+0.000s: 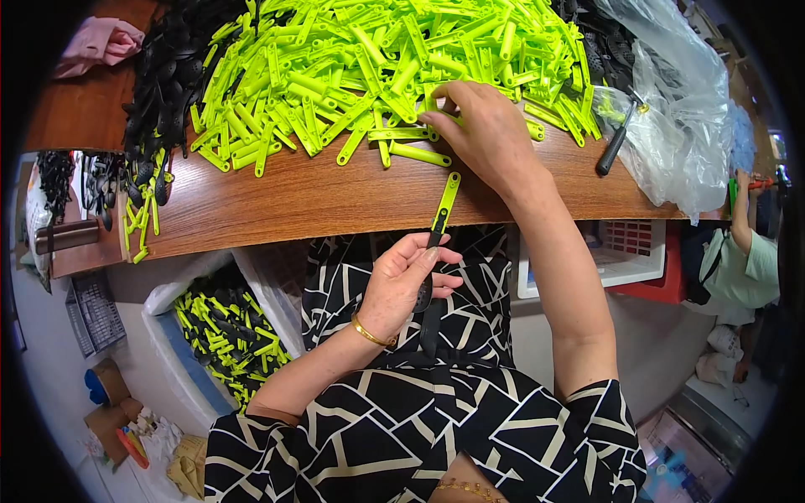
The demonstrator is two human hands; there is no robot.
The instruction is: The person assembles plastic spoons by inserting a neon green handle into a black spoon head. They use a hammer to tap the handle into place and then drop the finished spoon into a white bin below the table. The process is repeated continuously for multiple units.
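My left hand (402, 281) is closed around a black kitchen utensil (424, 295) in front of the table edge. Its head, partly behind my fingers, looks perforated, and a lime-green handle (449, 194) is fitted on its upper end, pointing away from me. At the near side of a big heap of lime-green plastic handles (335, 71), my right hand (486, 134) has its thumb and curled fingers pinched on a green handle piece (428, 102). The back of that hand hides part of the grip.
Black utensil parts (163, 84) lie heaped at the left, more at the far right. A black-handled hammer (616, 142) rests beside clear plastic bags (679, 126). Below left, a lined bin (172, 306) holds green-and-black utensils. A white basket (650, 260) sits under the table; another person (742, 260) is at right.
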